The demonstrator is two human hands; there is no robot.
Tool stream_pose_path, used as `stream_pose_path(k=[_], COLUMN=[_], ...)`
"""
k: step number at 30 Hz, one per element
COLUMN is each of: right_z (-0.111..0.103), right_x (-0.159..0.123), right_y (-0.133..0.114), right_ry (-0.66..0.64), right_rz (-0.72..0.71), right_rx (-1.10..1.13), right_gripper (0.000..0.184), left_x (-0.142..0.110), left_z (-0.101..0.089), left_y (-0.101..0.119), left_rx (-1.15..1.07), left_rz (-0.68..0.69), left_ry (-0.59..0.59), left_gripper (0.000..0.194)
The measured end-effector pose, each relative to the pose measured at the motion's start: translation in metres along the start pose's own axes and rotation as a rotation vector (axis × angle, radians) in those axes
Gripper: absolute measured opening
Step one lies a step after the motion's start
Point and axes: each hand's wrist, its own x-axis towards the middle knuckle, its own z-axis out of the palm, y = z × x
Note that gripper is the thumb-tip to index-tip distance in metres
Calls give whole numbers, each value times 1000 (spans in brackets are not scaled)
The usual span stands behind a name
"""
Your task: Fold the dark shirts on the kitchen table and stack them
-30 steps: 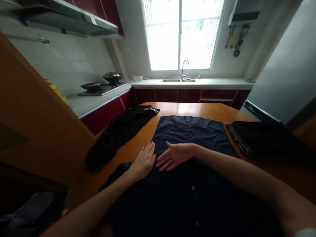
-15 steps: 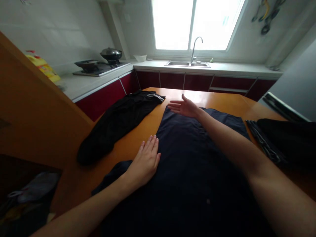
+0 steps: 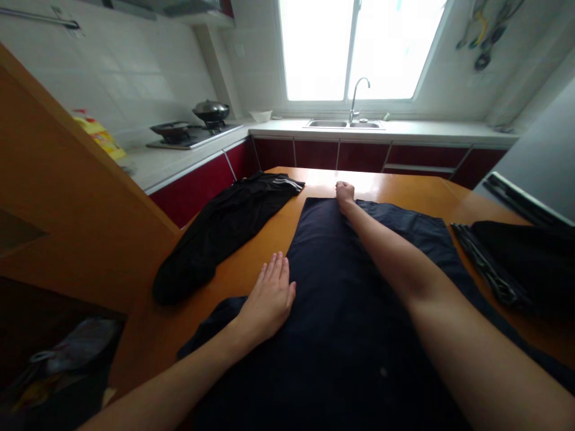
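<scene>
A dark navy garment lies spread over the table, reaching from its near side toward the far part; its exact kind is unclear. My left hand rests flat and open on the garment's left edge, fingers pointing away from me. At the far edge of the cloth, my right hand is closed, with its fingers curled in. Whether fabric is caught inside those fingers is hidden. My right forearm stretches across the garment's right half, where the cloth shows some creases.
On the wooden table, a black garment with white stripes lies to the left. Folded dark clothing sits at the right. Beyond are a counter with a sink, a stove with a lidded wok, and a wooden panel at left.
My right hand has gone from open with spread fingers to closed, and has shifted slightly right and beyond to the cloth's far edge. My left hand stays flat. The view has tilted slightly up.
</scene>
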Motion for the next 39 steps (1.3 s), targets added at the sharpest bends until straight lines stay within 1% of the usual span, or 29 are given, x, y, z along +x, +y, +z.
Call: stream_pose_path(k=[2,3,5,6,8,9,10,11,12,14,16,17,18,19,20,23,25,26,27,28,29,30,32,33,35,36,37,38,39], right_z=[6,9,12,13,9,6,2,-3,-8,-23,-43,-55,-69,-83,-98,-135,-148,-150,-147,-141,-132,-120,-92,-79,-63,-62,-66,-75,-88], right_x=[-6,-17,-52,-75,-128,-154,-178,-198,-213,-226,-215,-202,-185,-165,-145,-90,-71,-69,-72,-81,-95,-114,-161,-186,-230,-245,-254,-258,-256], right_y=[-3,-2,1,2,3,3,2,2,3,4,6,5,4,1,-4,-22,-33,-37,-38,-38,-36,-33,-24,-18,-5,1,5,7,7], right_ry=[25,37,-51,-151,-643,-826,-956,-1033,-1073,-1059,-952,-863,-741,-587,-390,326,505,521,474,379,228,17,-467,-675,-1034,-1166,-1223,-1207,-1113], right_rz=[29,45,119,187,513,647,742,807,847,868,834,800,742,670,569,247,138,109,96,104,132,184,379,489,732,837,903,932,916], right_rx=[17,21,28,30,46,38,35,38,45,70,99,113,130,147,169,192,198,206,219,236,253,271,271,258,238,224,211,202,195], right_gripper=[60,58,53,52,65,72,77,79,81,79,72,67,61,55,49,39,39,40,41,42,44,46,56,64,86,92,95,93,87], left_x=[1,1,3,3,4,3,2,0,-2,-6,-9,-10,-11,-11,-11,-9,-8,-7,-7,-7,-7,-7,-6,-6,-7,-7,-7,-6,-6], left_z=[-4,-7,-13,-17,-23,-26,-28,-30,-32,-36,-41,-43,-45,-47,-48,-50,-50,-50,-51,-50,-50,-49,-46,-45,-41,-39,-38,-37,-36], left_y=[2,4,8,11,18,22,26,30,33,38,41,42,43,43,43,42,42,42,42,42,42,42,41,40,37,37,36,35,35], left_rx=[0,3,11,13,9,3,-6,-19,-36,-76,-111,-120,-123,-124,-122,-98,-77,-69,-62,-56,-51,-46,-38,-37,-36,-34,-32,-28,-23], left_rz=[-5,0,52,95,179,210,235,260,291,388,494,529,547,552,547,517,495,485,479,475,475,477,489,496,510,516,522,526,528], left_ry=[10,20,41,46,37,26,14,1,-15,-78,-176,-223,-261,-290,-308,-340,-349,-348,-347,-345,-341,-335,-311,-292,-253,-238,-227,-223,-222], left_gripper=[61,60,56,54,50,48,47,47,48,53,58,60,61,62,63,63,61,61,61,61,61,61,61,61,61,61,61,61,61])
